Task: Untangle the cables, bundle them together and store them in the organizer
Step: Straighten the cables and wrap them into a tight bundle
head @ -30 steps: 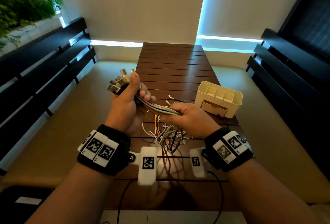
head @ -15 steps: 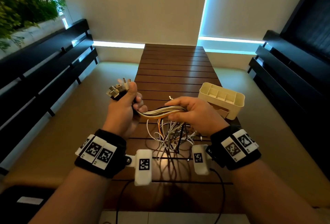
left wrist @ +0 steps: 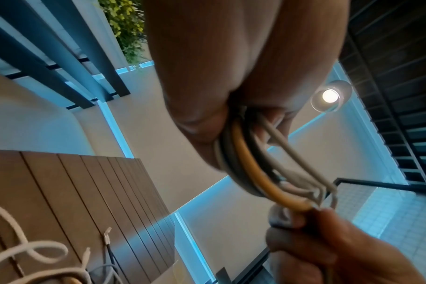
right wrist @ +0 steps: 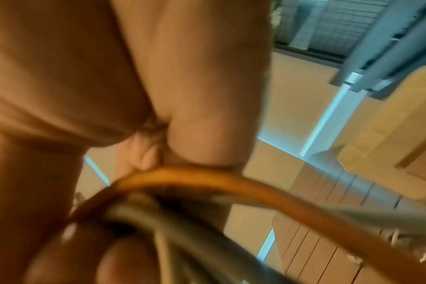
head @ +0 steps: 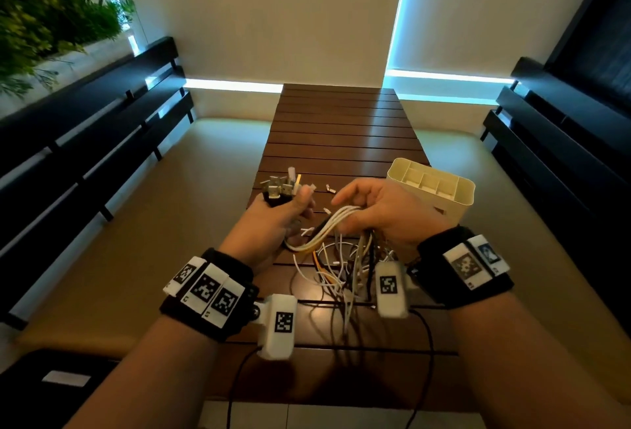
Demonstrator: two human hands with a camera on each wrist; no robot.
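Cables (head: 327, 230) gripped in both fists above counter (head: 341, 128): left hand (head: 273, 220) clutches plug ends (thumb up), right hand (head: 386, 213) curls around strands beside organizer (head: 457, 203).

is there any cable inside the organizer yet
No, the organizer shows only bare compartments in the head view; the cables are in both hands.

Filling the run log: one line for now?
left hand: grips cables | right hand: grips cables | organizer: no cables inside
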